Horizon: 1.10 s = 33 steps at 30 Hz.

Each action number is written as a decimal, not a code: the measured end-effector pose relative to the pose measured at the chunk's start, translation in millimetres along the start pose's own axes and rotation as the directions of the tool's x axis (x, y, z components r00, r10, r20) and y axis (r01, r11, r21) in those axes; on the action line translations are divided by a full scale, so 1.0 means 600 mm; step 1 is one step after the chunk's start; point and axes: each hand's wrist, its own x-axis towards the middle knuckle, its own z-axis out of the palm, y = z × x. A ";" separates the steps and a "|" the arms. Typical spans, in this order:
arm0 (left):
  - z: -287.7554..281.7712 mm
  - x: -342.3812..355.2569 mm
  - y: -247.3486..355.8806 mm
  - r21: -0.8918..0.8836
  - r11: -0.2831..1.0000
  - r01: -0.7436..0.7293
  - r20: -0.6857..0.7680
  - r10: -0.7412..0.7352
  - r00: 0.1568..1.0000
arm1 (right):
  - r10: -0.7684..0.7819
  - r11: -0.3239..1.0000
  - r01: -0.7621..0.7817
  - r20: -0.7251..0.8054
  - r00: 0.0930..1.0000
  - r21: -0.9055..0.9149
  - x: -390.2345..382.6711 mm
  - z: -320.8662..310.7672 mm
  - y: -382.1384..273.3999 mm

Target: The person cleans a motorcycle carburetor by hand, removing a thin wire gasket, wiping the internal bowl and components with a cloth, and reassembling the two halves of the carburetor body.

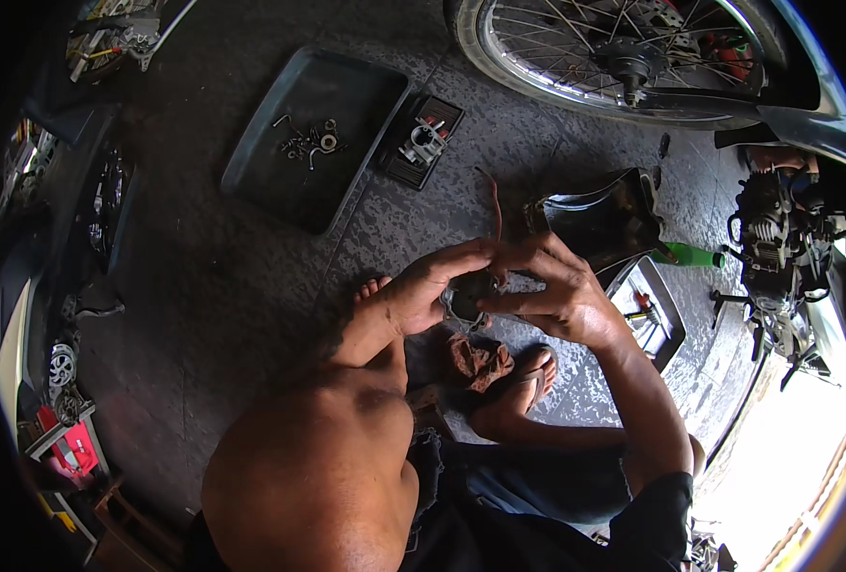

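In front of my knees, both hands work on a small round metal part (463,307) with a dark opening. My left hand (421,288) is closed around its left side, thumb across the top. My right hand (564,297) grips it from the right, the fingers bent over it. A thin reddish cord (496,207) sticks up from between the hands; which fingers touch it is hidden. Below the hands a crumpled brown rag (478,362) lies on the floor beside my sandalled foot (530,381).
Ahead stands a shallow dark tray (242,162) with small metal fittings; beside it a carburetor (426,141) rests on a small black tray. To the right are a black bin (604,224), green bottle (694,255), tool tray (675,334) and engine (771,238). A spoked wheel (488,57) stands beyond.
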 end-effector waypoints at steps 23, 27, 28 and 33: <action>-0.008 0.006 0.002 -0.031 0.975 -0.221 -0.084 0.218 0.972 | 0.707 0.707 -0.594 -0.351 0.614 0.384 -0.007 0.059 -0.017; 0.007 0.005 0.012 0.016 0.940 -0.342 -0.098 0.342 0.935 | 0.750 0.656 -0.575 -0.338 0.568 0.490 0.022 0.077 -0.037; 0.010 0.003 0.013 0.033 0.938 -0.344 -0.103 0.346 0.933 | 0.748 0.660 -0.579 -0.345 0.568 0.479 0.027 0.077 -0.042; 0.010 -0.003 0.012 0.054 0.929 -0.367 -0.094 0.371 0.924 | 0.734 0.679 -0.609 -0.383 0.561 0.409 0.048 0.077 -0.057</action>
